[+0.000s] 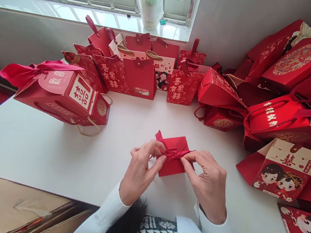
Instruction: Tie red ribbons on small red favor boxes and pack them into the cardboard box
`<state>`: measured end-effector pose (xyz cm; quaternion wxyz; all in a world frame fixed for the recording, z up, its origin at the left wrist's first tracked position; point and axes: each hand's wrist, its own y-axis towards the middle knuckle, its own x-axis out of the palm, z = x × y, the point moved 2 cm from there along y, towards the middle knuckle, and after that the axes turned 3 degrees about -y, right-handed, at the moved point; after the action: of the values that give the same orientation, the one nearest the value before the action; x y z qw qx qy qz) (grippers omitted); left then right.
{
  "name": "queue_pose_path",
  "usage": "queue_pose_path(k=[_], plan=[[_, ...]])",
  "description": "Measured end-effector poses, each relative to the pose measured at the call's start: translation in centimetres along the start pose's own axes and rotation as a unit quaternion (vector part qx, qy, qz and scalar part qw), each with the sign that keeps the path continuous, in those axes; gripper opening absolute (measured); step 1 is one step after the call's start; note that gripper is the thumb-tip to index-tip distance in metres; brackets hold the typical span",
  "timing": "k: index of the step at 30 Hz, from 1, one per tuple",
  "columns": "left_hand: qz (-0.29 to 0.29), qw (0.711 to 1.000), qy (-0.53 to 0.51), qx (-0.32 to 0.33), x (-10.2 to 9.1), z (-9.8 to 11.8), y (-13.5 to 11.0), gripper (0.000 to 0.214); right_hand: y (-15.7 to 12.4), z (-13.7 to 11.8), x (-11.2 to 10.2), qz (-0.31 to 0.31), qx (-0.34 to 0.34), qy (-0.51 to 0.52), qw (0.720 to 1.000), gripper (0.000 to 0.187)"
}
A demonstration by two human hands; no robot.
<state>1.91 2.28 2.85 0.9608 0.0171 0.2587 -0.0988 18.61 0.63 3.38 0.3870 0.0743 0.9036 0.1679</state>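
A small red gift box [172, 169] sits on the white table [132, 121] in front of me. Across its top runs a dark red ribbon [174, 154], knotted near the middle. My left hand [145, 167] pinches the ribbon on the left of the knot, thumb and forefinger close together. On the opposite side, my right hand [206, 179] pinches the ribbon just right of the knot. The fingers cover parts of the ribbon and the box's side edges.
Several small red gift bags [140, 77] stand along the wall. A large red box with a bow [63, 92] is at the left. Red boxes [280, 118] are piled at the right. Cardboard [10, 201] lies below the table's left front edge.
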Motion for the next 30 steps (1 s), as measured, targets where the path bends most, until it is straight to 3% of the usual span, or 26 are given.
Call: queue_pose_path(k=[4, 7, 14, 17, 23, 30], plan=[[0.057, 0.991, 0.077, 0.094, 0.3, 0.9, -0.2, 0.01, 0.1, -0.4, -0.1, -0.002, -0.009, 0.011, 1.0, 0.015], [0.079, 0.977, 0.128, 0.153, 0.9, 1.5, -0.1, 0.003, 0.1, -0.6, -0.2, -0.007, -0.003, 0.021, 1.0, 0.014], [0.069, 0.96, 0.183, 0.198, 1.7, 1.3, 0.7, 0.015, -0.1, -0.4, -0.4, -0.024, 0.019, 0.044, 0.999, 0.015], [0.052, 0.967, 0.164, 0.19, 1.8, 1.2, 0.9, 0.018, -0.1, -0.4, -0.3, -0.031, 0.026, 0.05, 0.998, 0.016], [0.049, 0.985, 0.124, 0.108, 2.1, 0.7, 1.3, 0.013, -0.1, -0.4, 0.1, -0.033, 0.033, 0.042, 0.998, 0.017], [0.005, 0.993, 0.059, 0.1, 0.9, 0.3, 1.5, 0.011, -0.2, -0.1, -0.2, -0.03, 0.042, 0.04, 0.998, 0.016]])
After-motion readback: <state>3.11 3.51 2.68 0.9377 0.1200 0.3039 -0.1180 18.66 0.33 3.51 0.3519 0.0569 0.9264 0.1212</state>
